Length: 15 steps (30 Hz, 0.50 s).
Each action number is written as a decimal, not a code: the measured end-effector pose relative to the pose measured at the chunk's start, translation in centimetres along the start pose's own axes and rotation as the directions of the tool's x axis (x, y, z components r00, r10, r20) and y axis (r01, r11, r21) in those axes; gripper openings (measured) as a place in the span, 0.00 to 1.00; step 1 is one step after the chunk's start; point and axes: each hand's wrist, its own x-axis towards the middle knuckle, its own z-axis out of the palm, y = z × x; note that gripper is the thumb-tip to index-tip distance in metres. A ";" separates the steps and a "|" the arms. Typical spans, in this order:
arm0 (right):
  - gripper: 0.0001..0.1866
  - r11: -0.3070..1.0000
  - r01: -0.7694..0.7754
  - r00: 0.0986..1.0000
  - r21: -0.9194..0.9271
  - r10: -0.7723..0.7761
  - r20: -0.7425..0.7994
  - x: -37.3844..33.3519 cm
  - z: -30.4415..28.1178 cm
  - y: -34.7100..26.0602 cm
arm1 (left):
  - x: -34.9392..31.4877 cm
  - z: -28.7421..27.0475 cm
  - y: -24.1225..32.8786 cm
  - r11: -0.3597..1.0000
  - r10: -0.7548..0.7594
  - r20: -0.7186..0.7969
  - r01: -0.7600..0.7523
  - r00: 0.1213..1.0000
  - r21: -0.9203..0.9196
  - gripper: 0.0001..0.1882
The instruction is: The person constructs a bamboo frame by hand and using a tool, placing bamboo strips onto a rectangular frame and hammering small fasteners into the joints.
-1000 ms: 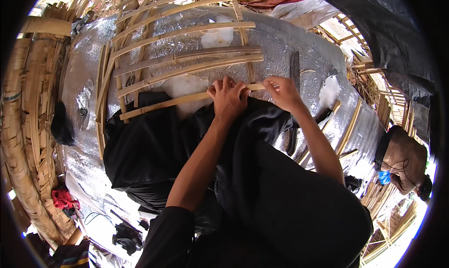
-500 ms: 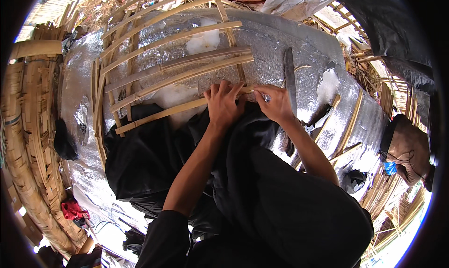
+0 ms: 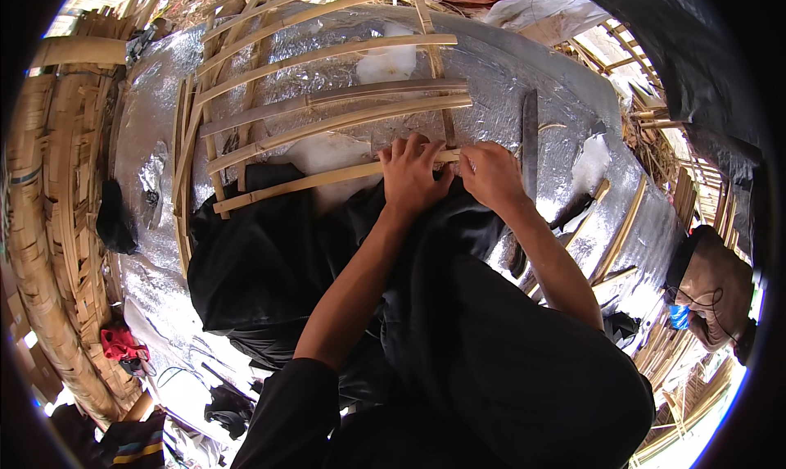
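Note:
A frame of bamboo slats (image 3: 327, 53) lies before me, with several long strips set across thinner crosspieces. Over the right part of its nearest slat (image 3: 303, 178), my left hand (image 3: 412, 174) is closed, fingers bent over the far edge. My right hand (image 3: 493, 174) is curled into a fist against the slat's right end; whatever its fingers pinch is hidden. The two hands are close together but apart. Just right of my right hand lies a long dark flat blade-like strip (image 3: 530, 129).
A shiny silver sheet (image 3: 565, 113) covers the ground under the frame. Loose bamboo strips (image 3: 620, 231) lie at the right. A brown bag (image 3: 712, 276) sits at the far right, and woven bamboo (image 3: 70, 190) stands along the left. Black cloth (image 3: 246, 256) covers my legs.
My right hand has gone from a loose pinch with spread fingers to a tight fist at the slat's end. My left hand keeps its place on the slat. The whole view has shifted slightly.

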 end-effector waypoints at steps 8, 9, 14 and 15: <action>0.07 0.998 0.058 0.998 0.000 -0.058 -0.004 0.1 0.3 0.4 | 0.0 -0.1 0.2 1.000 -0.021 0.011 0.021 1.000 -0.022 0.23; 0.07 0.998 0.058 0.998 -0.002 -0.058 0.002 0.1 0.2 0.4 | 0.0 0.0 0.2 1.000 -0.020 -0.007 0.020 1.000 -0.015 0.22; 0.07 0.997 0.078 0.997 -0.011 -0.078 0.021 0.3 0.0 0.5 | 0.0 0.2 0.1 0.998 -0.031 0.017 0.032 0.999 -0.050 0.23; 0.07 0.997 0.080 0.997 -0.014 -0.080 0.021 0.3 -0.1 0.5 | -0.1 0.3 0.0 0.998 -0.034 0.023 0.035 0.999 -0.046 0.23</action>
